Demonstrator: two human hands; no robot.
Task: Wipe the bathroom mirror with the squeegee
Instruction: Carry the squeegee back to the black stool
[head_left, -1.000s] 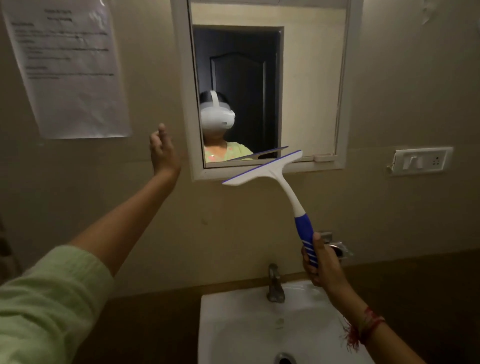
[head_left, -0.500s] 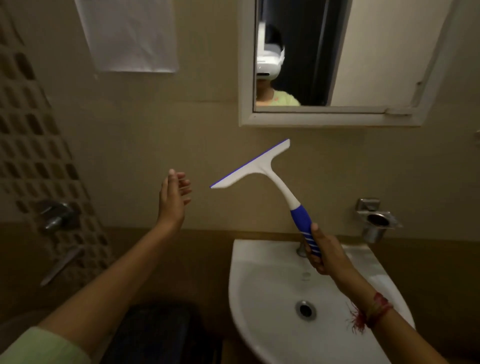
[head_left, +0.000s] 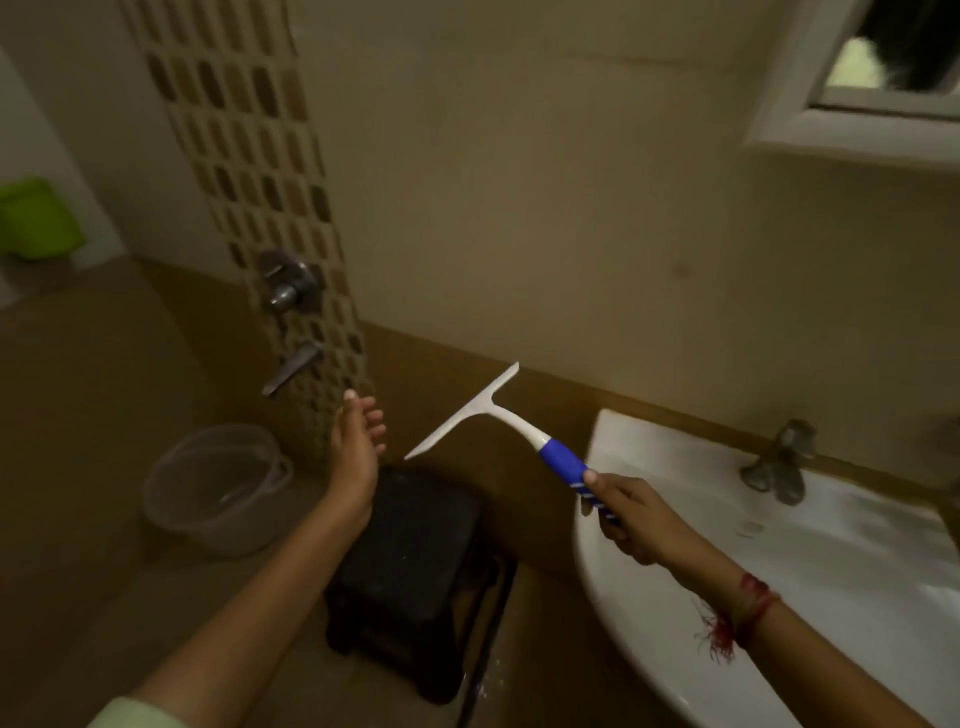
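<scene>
My right hand (head_left: 626, 514) grips the blue handle of the squeegee (head_left: 483, 410), whose white blade points up and left, low over the gap between the sink and a black stool. My left hand (head_left: 356, 441) hovers empty with fingers loosely apart, just left of the blade's lower tip and not touching it. Only the lower left corner of the white-framed mirror (head_left: 852, 124) shows, at the top right, far above the squeegee.
A white sink (head_left: 727, 597) with a metal tap (head_left: 779, 462) fills the lower right. A black stool (head_left: 410, 561) stands below the hands, and a clear bucket (head_left: 218, 488) sits on the floor at left. Wall taps (head_left: 288, 291) stick out from a tiled strip; a green bin (head_left: 36, 218) is far left.
The view has swung down and to the left, so the mirror has slid to the top right corner. Both hands and the squeegee have dropped from mirror height to sink level.
</scene>
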